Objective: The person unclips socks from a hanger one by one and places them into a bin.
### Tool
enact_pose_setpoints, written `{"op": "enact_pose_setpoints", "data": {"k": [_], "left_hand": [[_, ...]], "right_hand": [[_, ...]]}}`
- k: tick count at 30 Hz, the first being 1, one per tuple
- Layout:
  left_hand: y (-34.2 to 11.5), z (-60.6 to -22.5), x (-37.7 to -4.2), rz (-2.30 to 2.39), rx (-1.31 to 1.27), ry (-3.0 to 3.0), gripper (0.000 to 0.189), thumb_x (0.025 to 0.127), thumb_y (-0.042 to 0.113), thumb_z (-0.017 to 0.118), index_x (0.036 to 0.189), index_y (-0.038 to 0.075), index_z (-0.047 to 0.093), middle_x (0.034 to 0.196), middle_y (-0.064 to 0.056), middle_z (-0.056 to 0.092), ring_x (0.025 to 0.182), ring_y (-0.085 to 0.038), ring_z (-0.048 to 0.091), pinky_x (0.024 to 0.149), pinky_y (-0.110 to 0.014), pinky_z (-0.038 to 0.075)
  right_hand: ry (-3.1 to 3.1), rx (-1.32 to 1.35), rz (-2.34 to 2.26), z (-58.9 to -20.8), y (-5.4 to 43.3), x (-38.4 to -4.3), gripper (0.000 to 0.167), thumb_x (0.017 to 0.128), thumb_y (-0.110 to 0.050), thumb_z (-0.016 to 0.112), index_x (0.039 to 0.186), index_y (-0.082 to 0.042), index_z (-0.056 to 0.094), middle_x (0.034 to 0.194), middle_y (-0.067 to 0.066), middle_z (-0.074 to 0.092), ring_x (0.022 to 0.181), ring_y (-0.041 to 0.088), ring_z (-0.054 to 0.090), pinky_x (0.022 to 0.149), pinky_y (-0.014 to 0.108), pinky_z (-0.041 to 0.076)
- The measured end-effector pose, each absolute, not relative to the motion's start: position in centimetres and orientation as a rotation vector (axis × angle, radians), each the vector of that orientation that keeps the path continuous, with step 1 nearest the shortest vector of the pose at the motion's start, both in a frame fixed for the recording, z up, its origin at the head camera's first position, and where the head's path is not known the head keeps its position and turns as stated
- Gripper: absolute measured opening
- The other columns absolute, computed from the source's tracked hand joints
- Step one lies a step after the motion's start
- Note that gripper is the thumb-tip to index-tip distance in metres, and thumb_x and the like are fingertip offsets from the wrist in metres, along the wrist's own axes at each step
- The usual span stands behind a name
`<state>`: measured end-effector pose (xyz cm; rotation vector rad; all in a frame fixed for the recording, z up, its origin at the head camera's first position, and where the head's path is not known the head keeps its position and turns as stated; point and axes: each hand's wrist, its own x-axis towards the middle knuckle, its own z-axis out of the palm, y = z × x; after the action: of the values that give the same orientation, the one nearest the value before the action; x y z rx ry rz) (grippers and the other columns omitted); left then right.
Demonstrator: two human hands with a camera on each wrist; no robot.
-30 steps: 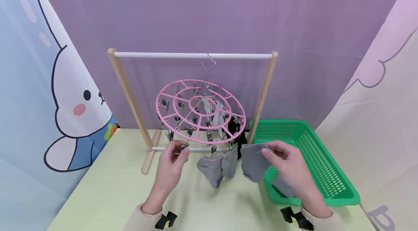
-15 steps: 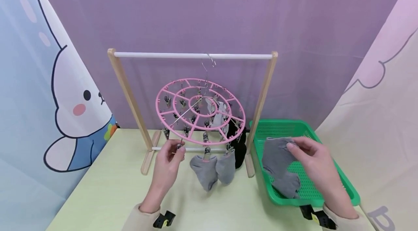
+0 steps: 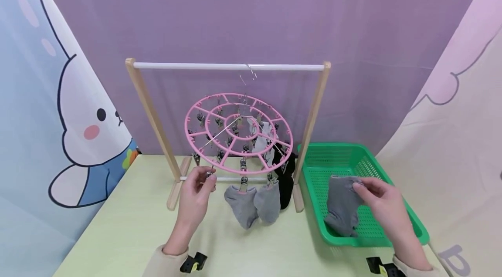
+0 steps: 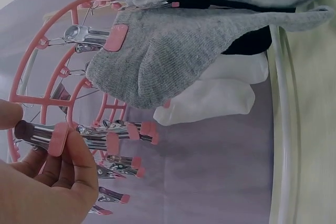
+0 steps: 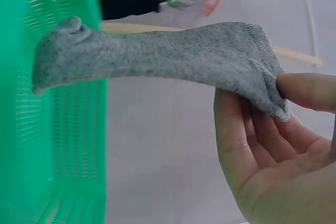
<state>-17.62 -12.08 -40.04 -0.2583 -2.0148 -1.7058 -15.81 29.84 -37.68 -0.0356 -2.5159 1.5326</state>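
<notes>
In the head view, my left hand (image 3: 195, 198) is at the front left of a pink round drying hanger (image 3: 185, 125). Its thumb and fingers pinch a metal clip (image 4: 58, 139) with pink tips, and the left wrist view shows no cloth in that clip. My right hand (image 3: 386, 209) pinches a grey sock (image 3: 342, 203) by its cuff over the green basket (image 3: 337, 242); the toe end hangs down. Two grey socks (image 3: 244, 207) hang from clips at the hanger's front. Black socks (image 3: 287, 185) and white socks (image 4: 210, 98) hang behind them.
The hanger hooks onto the white rod (image 3: 196, 66) of a rack with wooden posts (image 3: 313, 120). Several other clips (image 4: 118, 142) dangle from the rings. The basket stands right of the rack on a pale table (image 3: 117, 224), with a purple curtain (image 3: 235, 15) behind.
My right hand has moved right, away from the hanger, carrying the grey sock over the basket. My left hand has shifted slightly left with the clip, and the hanger has turned a little.
</notes>
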Motion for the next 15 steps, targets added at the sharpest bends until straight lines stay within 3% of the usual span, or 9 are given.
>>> {"op": "enact_pose_setpoints", "data": {"k": [7,15], "left_hand": [[-12.1,-39.9,-17.5,-1.710,-0.257,-2.009,0.015,0.098,-0.001,0.060,0.112,-0.005,0.065,0.086,-0.012,0.059,0.073,-0.014,0.060,0.067,-0.022,0.054],[-12.2,-39.9,-17.3,-1.708,-0.244,-2.029,0.016,0.099,0.000,0.060,0.113,-0.005,0.064,0.088,-0.012,0.060,0.074,-0.014,0.060,0.068,-0.023,0.054]], "right_hand": [[-2.651,-0.140,1.573,-40.6,30.8,-16.5,0.046,0.104,-0.026,0.061,0.134,0.008,0.057,0.109,0.014,0.068,0.086,0.012,0.067,0.072,0.030,0.060],[-2.764,-0.138,1.388,-42.7,31.9,-16.8,0.042,0.104,-0.021,0.059,0.134,0.009,0.056,0.115,0.021,0.067,0.094,0.021,0.067,0.071,0.029,0.059]]}}
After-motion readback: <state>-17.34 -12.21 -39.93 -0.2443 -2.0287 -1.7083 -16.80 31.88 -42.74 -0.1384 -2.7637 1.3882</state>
